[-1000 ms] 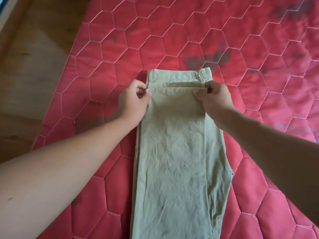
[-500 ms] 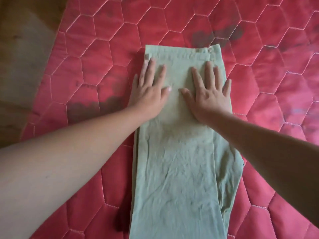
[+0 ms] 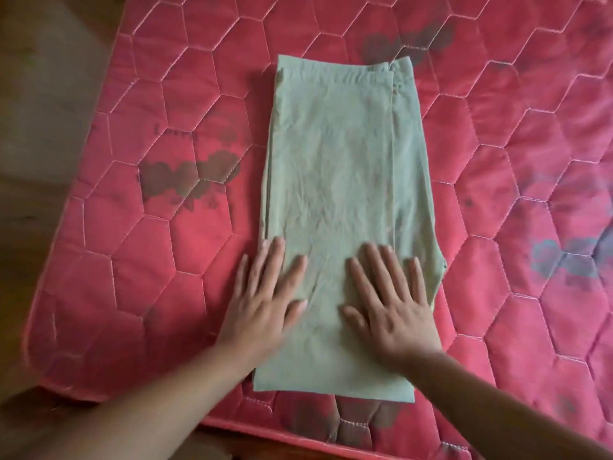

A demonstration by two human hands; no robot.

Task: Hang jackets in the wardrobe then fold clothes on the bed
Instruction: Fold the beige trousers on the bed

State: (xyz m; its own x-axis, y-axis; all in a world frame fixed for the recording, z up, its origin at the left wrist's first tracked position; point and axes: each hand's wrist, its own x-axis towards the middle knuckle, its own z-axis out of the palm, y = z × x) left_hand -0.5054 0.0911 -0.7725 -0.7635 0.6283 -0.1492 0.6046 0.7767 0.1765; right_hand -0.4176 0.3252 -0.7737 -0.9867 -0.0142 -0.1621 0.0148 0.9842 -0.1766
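A pale green pair of trousers (image 3: 338, 167) lies folded lengthwise into a long strip on the red quilted mattress (image 3: 159, 254). Its waistband end points away from me and its folded end lies near the mattress's front edge. My left hand (image 3: 265, 300) lies flat with straight fingers on the strip's near left part, partly over its left edge. Beside it, my right hand (image 3: 391, 300) presses flat on the near right part. Neither hand grips the cloth.
Dark stains mark the mattress left of the trousers (image 3: 189, 180) and at the far middle. The mattress's rounded front left corner (image 3: 36, 360) and front edge are close to me. Wooden floor (image 3: 39, 111) runs along the left.
Both hands first pinched the folded edge at the far end, then flattened on it. They have since slid down the strip toward me to its near part.
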